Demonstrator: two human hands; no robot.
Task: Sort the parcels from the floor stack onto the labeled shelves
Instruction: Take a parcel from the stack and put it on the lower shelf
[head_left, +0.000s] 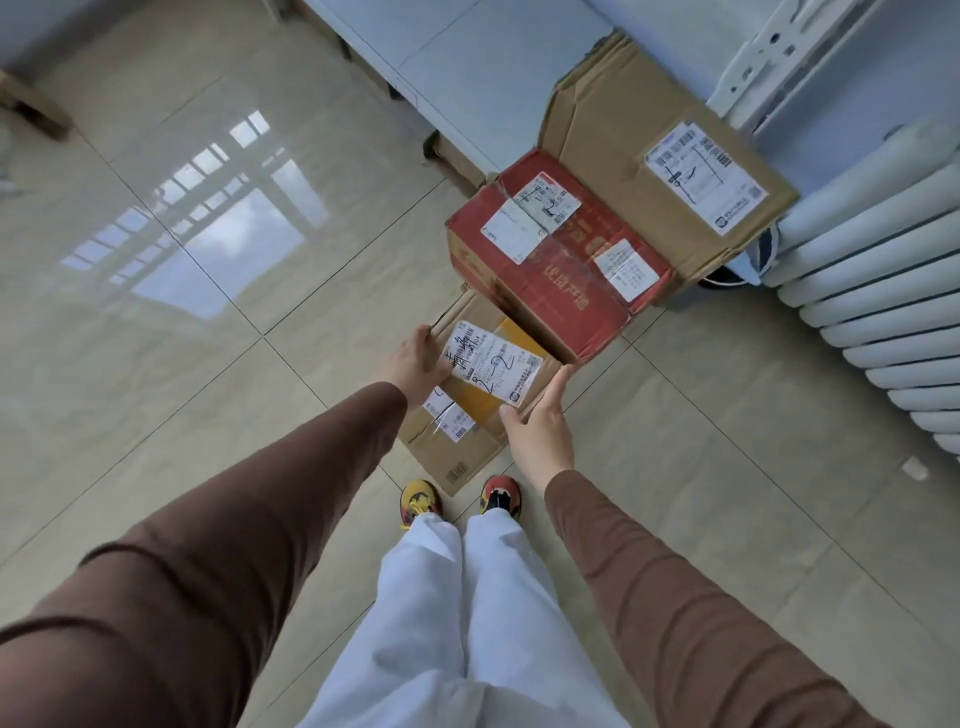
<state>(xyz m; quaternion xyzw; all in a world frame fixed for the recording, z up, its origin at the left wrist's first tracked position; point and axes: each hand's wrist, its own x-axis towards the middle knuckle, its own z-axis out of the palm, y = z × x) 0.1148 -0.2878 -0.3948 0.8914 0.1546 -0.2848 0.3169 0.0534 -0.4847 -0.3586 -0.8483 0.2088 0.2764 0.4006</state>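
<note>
Here, left hand (415, 358), right hand (537, 423) clasping small parcel (488, 374), label handwritten "2-2"

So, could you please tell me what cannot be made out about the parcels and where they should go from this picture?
- Labeled shelves: none identifiable in the head view, so the destination is unknown.
- Small parcel: its label print is too small to read; left hand and right hand cover its sides.
- Lower brown box: largely hidden under the small parcel.
- Red box: label text is blurred.
- Large brown box: its base is hidden behind the red box.
</note>
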